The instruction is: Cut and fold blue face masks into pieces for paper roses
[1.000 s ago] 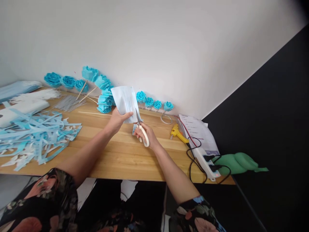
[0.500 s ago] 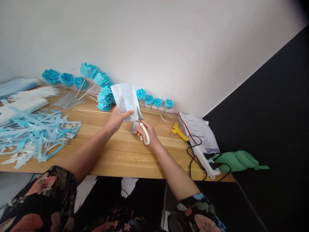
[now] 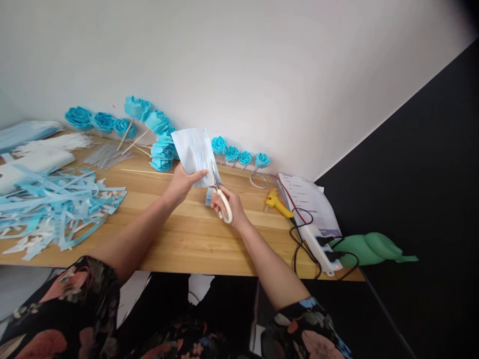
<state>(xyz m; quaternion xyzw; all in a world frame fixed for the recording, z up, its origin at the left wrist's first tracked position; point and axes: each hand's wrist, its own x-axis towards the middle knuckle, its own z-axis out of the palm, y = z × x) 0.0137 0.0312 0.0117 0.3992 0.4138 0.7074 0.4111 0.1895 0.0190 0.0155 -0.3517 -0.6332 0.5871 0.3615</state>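
My left hand (image 3: pixel 184 182) pinches a pale blue face mask (image 3: pixel 192 152) near its lower left, the thumb lying across its front. White-handled scissors (image 3: pixel 224 205) are gripped in my right hand (image 3: pixel 232 202). Their blades point up and lie along the mask's right side, where a narrow strip stands partly cut from the sheet. Under my right hand, a small light blue piece (image 3: pixel 209 195) rests on the wooden table (image 3: pixel 179 244); my fingers hide part of it.
Blue handmade flowers (image 3: pixel 159 121) line the wall. Cut strips (image 3: pixel 67 204) heap at left, by wires (image 3: pixel 106 156) and stacked masks (image 3: pixel 28 133). At right are a wire coil (image 3: pixel 258 180), a yellow glue gun (image 3: pixel 277 203), papers (image 3: pixel 310 199), a power strip (image 3: pixel 318 249) and a green roll (image 3: pixel 370 248).
The scissors' handles have drawn slightly closer together in my right hand. The mask and my left hand stay in almost the same place.
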